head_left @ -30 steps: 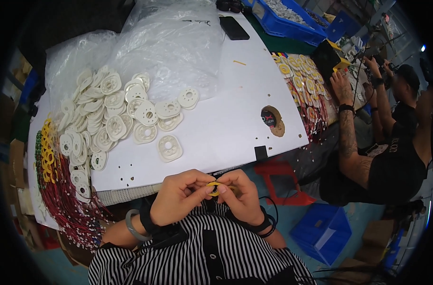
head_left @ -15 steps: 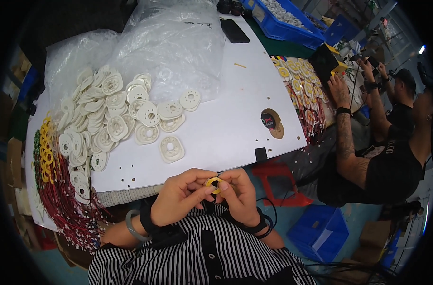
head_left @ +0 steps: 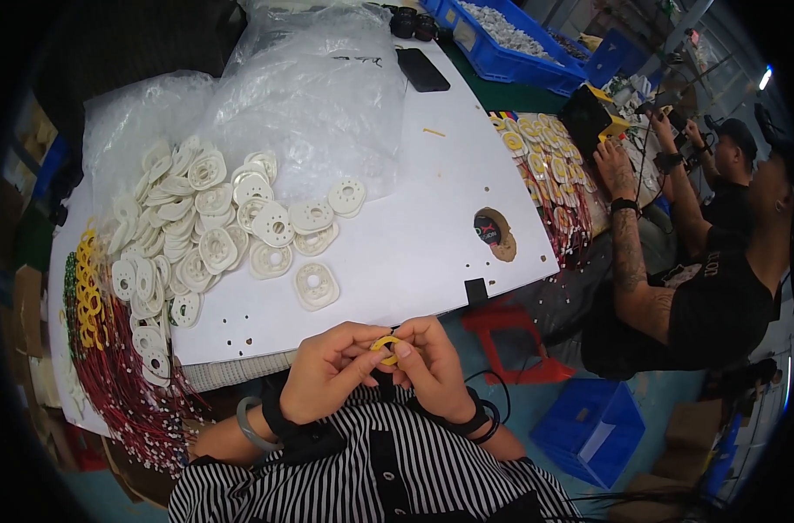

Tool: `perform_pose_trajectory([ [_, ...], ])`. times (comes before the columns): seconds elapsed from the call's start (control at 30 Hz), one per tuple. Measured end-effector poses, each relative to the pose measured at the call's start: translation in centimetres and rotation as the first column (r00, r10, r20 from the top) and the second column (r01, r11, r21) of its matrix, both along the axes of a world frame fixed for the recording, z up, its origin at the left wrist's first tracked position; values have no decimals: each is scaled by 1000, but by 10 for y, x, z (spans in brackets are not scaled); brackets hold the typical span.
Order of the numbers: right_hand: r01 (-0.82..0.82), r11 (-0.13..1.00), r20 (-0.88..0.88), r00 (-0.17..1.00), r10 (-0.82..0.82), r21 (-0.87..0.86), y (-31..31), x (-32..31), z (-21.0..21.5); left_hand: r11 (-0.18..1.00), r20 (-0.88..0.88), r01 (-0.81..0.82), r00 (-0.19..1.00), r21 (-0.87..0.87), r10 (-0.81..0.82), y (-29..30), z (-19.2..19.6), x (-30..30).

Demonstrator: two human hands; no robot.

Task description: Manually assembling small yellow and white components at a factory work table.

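A small yellow ring (head_left: pixel 386 341) is pinched between both hands, just in front of the table's near edge. My left hand (head_left: pixel 325 373) grips its left side with thumb and fingertips. On the opposite side, my right hand (head_left: pixel 435 375) closes thumb and fingers on the same ring. The fingers cover parts of the ring, and whether anything else is between them cannot be made out. Beyond my hands, one white plastic base plate (head_left: pixel 316 287) lies apart on the white tabletop (head_left: pixel 397 253), close to a heap of similar plates (head_left: pixel 181 228).
Yellow rings (head_left: pixel 88 301) with dark red wires (head_left: pixel 127 383) hang along the left edge. Clear plastic bags (head_left: pixel 301 113) lie behind the heap. A phone (head_left: pixel 423 70), wired yellow-and-white parts (head_left: pixel 543 157) and blue bins (head_left: pixel 502 44) are farther right. A co-worker's tattooed arm (head_left: pixel 626 235) reaches in there.
The ring has turned a little between my fingers and now shows more of its round opening. Both hands stay closed on it. The whole view has shifted slightly.
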State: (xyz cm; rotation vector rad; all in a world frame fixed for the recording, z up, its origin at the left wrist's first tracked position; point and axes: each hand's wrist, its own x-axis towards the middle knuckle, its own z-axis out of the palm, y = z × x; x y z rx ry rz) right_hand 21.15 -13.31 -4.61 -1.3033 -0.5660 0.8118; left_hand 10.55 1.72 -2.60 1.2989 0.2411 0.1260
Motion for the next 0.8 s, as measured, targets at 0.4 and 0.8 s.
perform_pose_trajectory([
  [0.4, 93, 991, 426, 896, -125, 95, -2, -3, -9, 998, 8, -2, 1000, -56, 2, 2, -7, -4],
  [0.8, 116, 977, 887, 412, -210, 178, -5, 2, -6, 988, 115, 8, 993, 155, -26, 5, -4, -10],
])
